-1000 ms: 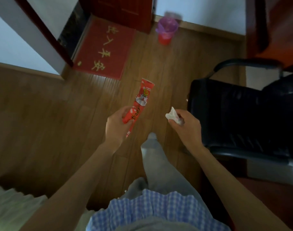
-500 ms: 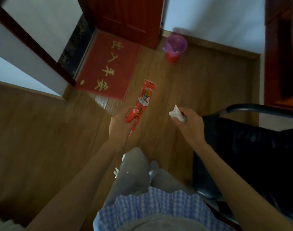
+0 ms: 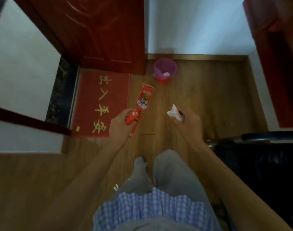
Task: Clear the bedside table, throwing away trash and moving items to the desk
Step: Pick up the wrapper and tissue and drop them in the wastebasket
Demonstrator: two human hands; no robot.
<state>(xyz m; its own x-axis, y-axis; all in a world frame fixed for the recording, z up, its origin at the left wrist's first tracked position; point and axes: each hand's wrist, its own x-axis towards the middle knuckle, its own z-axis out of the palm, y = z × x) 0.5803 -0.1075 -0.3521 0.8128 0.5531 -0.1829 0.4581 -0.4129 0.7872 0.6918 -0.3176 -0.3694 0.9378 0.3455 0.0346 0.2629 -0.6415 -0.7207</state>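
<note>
The person stands on a brown wooden floor point(image 3: 200, 100) and looks down at both hands. The left hand point(image 3: 120, 122) holds a long red snack wrapper with a cartoon picture on it point(image 3: 141, 107). Its fingers point(image 3: 128, 112) are curled round the lower end of the wrapper, and the top end points up and away toward the wall. The right hand point(image 3: 189, 119) pinches a small crumpled white tissue point(image 3: 173, 111). Its fingers are bent round the tissue, and a white tip sticks out on the left side of the hand. The two hands are apart, with bare floor showing between them.

A small bin with a red base and a purple bag inside point(image 3: 165, 70) stands on the floor near the far wall, just beside the dark red wooden door point(image 3: 95, 34). Some paper lies inside the bin. A red doormat with yellow signs point(image 3: 100, 104) lies on the floor in front of the door, left of the left hand. A black chair point(image 3: 259, 164) is at the right edge, near the right arm. The person wears grey trousers point(image 3: 169, 174) and a blue checked top point(image 3: 152, 209).
</note>
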